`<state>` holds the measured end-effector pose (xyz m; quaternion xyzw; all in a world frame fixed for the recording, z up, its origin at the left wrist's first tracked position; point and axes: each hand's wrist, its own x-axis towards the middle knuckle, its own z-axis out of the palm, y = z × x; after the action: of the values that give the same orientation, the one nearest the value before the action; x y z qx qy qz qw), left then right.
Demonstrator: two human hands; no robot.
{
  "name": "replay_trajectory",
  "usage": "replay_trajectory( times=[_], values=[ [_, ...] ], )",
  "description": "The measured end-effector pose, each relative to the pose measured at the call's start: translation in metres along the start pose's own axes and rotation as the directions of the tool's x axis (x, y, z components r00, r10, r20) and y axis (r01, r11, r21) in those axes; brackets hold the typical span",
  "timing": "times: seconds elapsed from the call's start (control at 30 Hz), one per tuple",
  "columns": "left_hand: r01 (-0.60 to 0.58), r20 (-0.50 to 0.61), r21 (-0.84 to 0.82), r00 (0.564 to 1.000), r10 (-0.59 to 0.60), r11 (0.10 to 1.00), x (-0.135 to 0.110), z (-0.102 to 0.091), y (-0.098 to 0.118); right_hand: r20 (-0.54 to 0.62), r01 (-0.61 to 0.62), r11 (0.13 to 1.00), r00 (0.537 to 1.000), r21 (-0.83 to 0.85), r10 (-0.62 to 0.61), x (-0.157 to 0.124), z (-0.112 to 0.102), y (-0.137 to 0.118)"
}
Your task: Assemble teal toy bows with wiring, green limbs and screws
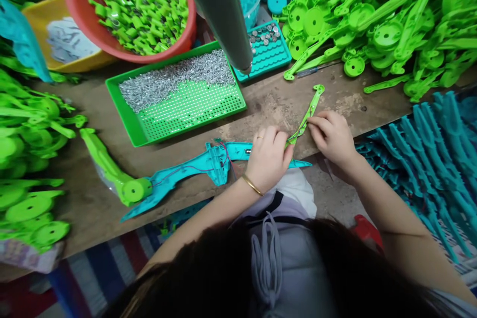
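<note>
My left hand (269, 156) is closed, pinching the near end of a thin green plastic strip (310, 110) that lies on the wooden bench (93, 198). My right hand (331, 135) is closed on the strip's middle from the right side. Under my left hand lies a teal plastic shell (194, 169) with thin red wires in it; its far end sits against a green plastic piece with a round hub (112, 171).
A green perforated tray (175, 94) holds several small metal parts. Behind it stand a red bowl (130, 7) of green pieces, a yellow tub (55, 35) and a small teal tray (266, 49). A grey machine column (223, 10) hangs overhead. Green parts heap left and back right; teal parts (428, 159) lie right.
</note>
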<state>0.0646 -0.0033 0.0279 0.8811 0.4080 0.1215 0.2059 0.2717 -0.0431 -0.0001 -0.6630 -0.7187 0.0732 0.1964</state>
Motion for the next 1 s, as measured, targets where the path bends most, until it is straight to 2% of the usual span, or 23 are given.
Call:
replay_trajectory(
  times=[0.17, 0.23, 0.33, 0.57, 0.77, 1.0],
  values=[
    [-0.001, -0.019, 0.04, 1.0, 0.002, 0.999, -0.011, 0.001, 0.001, -0.07, 0.056, 0.989, 0.996, 0.134, -0.047, -0.006, -0.001, -0.013],
    [0.03, -0.022, 0.005, 0.999, -0.03, 1.0, -0.014, 0.004, 0.0, -0.042, 0.089, 0.984, 0.996, 0.157, -0.084, -0.008, -0.001, -0.017],
    [0.076, -0.025, -0.046, 0.997, -0.077, 0.996, -0.015, 0.006, -0.001, 0.012, 0.136, 0.979, 0.99, 0.152, -0.139, -0.01, 0.0, -0.017],
    [0.141, 0.008, -0.133, 0.99, -0.141, 0.981, -0.01, 0.003, 0.004, -0.039, 0.19, 0.971, 0.982, 0.143, -0.186, -0.011, 0.007, -0.014],
    [0.054, 0.062, 0.012, 0.997, -0.054, 0.998, -0.007, -0.005, 0.009, -0.034, 0.155, 0.955, 0.988, 0.254, -0.151, -0.013, 0.011, -0.01],
    [-0.06, 0.035, 0.082, 0.998, 0.057, 0.995, -0.012, -0.01, 0.006, -0.004, 0.161, 0.949, 0.986, 0.27, -0.166, -0.015, 0.009, -0.006]
  ],
)
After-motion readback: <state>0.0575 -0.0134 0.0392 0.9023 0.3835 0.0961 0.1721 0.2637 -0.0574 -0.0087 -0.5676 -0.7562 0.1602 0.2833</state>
